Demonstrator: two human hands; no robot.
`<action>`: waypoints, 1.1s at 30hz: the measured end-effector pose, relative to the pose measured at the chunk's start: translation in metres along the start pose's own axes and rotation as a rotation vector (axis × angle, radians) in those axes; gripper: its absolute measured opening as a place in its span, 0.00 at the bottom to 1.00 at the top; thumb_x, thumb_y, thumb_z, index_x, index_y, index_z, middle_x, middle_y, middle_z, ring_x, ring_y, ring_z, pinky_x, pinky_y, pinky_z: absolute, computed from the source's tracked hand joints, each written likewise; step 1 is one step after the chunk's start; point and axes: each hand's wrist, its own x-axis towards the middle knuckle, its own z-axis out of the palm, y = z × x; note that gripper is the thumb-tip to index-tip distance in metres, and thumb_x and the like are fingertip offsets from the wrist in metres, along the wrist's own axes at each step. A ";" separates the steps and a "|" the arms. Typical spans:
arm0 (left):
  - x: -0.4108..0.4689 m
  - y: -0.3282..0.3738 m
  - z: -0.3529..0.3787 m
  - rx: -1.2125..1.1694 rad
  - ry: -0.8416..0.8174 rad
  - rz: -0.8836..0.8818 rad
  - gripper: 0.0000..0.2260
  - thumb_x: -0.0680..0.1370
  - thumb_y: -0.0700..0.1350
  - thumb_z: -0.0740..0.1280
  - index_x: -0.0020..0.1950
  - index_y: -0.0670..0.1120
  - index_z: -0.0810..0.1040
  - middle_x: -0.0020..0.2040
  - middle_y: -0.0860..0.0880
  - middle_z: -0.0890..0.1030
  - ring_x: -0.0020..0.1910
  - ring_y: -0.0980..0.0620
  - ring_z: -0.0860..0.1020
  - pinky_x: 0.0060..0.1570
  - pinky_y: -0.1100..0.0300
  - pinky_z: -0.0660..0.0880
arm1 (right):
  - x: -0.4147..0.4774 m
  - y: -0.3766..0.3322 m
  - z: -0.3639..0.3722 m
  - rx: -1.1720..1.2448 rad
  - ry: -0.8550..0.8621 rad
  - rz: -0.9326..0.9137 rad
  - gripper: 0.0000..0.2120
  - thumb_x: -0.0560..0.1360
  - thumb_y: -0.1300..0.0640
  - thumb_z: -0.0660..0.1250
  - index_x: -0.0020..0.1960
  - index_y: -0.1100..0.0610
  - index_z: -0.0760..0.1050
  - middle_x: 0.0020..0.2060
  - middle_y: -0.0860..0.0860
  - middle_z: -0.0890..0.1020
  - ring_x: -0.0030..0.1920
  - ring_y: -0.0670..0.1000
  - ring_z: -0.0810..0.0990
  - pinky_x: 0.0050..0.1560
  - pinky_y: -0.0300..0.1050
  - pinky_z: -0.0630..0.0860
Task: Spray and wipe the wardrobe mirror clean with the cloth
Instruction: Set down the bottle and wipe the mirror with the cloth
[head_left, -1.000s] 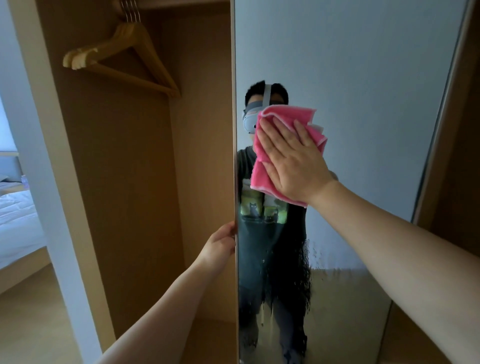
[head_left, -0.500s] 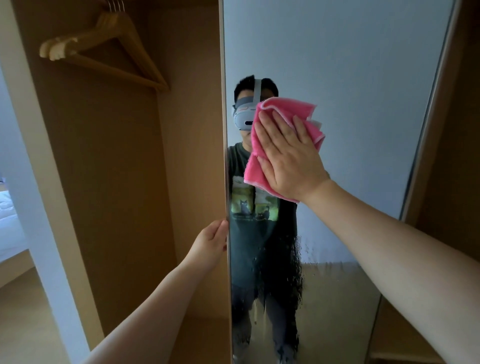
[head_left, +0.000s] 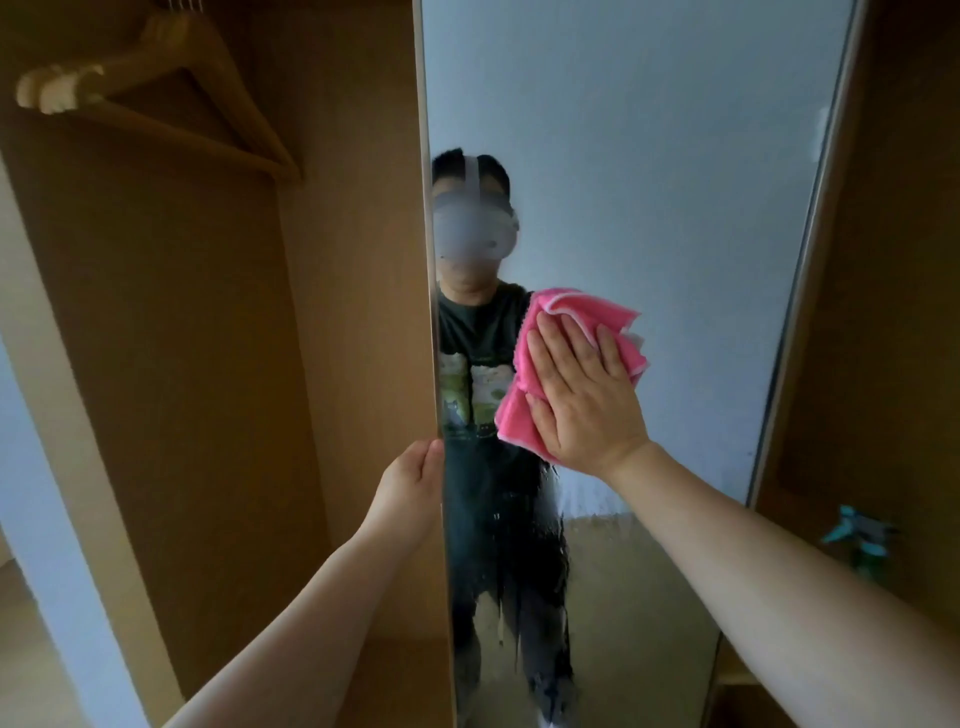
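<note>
The tall wardrobe mirror (head_left: 675, 156) fills the middle of the view on an open door. My right hand (head_left: 584, 395) lies flat with straight fingers on a folded pink cloth (head_left: 519, 415), pressing it against the glass at mid height. My left hand (head_left: 410, 486) grips the mirror door's left edge, fingers curled round it. Wet spray streaks (head_left: 524, 545) run down the glass below the cloth. A person's reflection shows behind the cloth.
The open wardrobe compartment (head_left: 208, 364) on the left holds wooden hangers (head_left: 156, 93) up high. A teal spray bottle (head_left: 860, 540) stands on a shelf at the right, blurred. Wooden panels flank the mirror on both sides.
My right hand has slid the pink cloth down the glass from face height to chest height. My left hand keeps its hold on the door edge. The view shifted right.
</note>
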 end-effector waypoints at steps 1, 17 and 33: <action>-0.001 0.000 0.002 -0.005 0.017 0.008 0.17 0.83 0.53 0.53 0.49 0.42 0.76 0.46 0.36 0.80 0.39 0.44 0.77 0.40 0.53 0.76 | -0.009 -0.002 0.002 0.000 -0.006 0.002 0.30 0.80 0.48 0.51 0.77 0.61 0.52 0.76 0.58 0.55 0.77 0.59 0.52 0.76 0.60 0.49; -0.003 0.009 0.025 -0.093 0.286 -0.002 0.24 0.82 0.59 0.51 0.45 0.44 0.79 0.40 0.44 0.81 0.39 0.46 0.79 0.40 0.52 0.76 | -0.071 -0.008 0.015 0.004 -0.114 -0.030 0.30 0.80 0.45 0.53 0.77 0.60 0.56 0.76 0.58 0.57 0.77 0.59 0.53 0.73 0.62 0.56; -0.006 0.008 0.025 -0.019 0.325 0.058 0.25 0.82 0.57 0.50 0.45 0.41 0.79 0.43 0.41 0.82 0.42 0.45 0.79 0.37 0.60 0.72 | -0.043 0.048 -0.007 0.000 -0.070 -0.125 0.29 0.81 0.46 0.49 0.77 0.61 0.53 0.76 0.58 0.55 0.77 0.57 0.52 0.76 0.59 0.50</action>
